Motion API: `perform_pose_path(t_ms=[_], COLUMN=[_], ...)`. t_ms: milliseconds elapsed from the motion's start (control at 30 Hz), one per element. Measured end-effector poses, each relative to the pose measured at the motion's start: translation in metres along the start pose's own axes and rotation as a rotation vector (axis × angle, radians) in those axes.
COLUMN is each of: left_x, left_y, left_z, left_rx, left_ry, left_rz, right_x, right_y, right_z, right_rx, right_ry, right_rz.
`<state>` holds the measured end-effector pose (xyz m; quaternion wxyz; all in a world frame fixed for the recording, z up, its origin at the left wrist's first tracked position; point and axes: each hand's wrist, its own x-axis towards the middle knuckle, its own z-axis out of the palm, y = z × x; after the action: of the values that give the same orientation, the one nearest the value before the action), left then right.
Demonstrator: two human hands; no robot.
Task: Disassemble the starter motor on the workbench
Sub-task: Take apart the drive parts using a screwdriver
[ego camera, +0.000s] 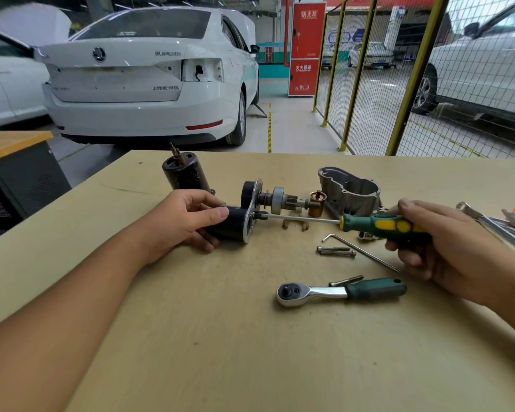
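The partly stripped starter motor lies across the middle of the workbench (220,337). My left hand (185,221) grips its black solenoid cylinder (235,227), which is bolted to a silver flange plate (252,212). The pinion and clutch shaft (280,200) points right from that plate. My right hand (437,239) holds a green and yellow screwdriver (378,226). Its thin shaft runs left, and the tip meets a screw on the flange. The black motor housing (183,172) stands apart behind, and the grey aluminium nose housing (351,190) lies at the right.
A ratchet wrench (339,291), an Allen key (360,251), two long bolts (336,251), a copper part (317,203) and a small fork lever (295,224) lie loose on the bench. Spanners (494,224) sit at the right edge. White cars and a yellow mesh fence stand beyond.
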<state>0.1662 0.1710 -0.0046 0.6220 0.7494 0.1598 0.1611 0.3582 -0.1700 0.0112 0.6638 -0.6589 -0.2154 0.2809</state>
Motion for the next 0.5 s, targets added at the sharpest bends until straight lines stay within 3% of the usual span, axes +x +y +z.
perform_pose_path(t_ms=[167,367,500], left_x=[-0.0005,0.0001,0.0], left_y=[-0.0007,-0.0014,-0.0013], left_z=[-0.0005,-0.0011,-0.0008], left_rx=[0.0,-0.001,0.0], left_ry=[-0.002,-0.004,-0.004], left_rz=[0.002,0.003,0.001], right_x=[0.0006,-0.0009,0.0006], right_y=[0.0036,0.0006,0.0018], right_z=[-0.0008,0.0044,0.0006], right_rx=[0.122,-0.021,0.006], right_ry=[-0.012,0.013,-0.008], right_rz=[-0.07,-0.001,-0.051])
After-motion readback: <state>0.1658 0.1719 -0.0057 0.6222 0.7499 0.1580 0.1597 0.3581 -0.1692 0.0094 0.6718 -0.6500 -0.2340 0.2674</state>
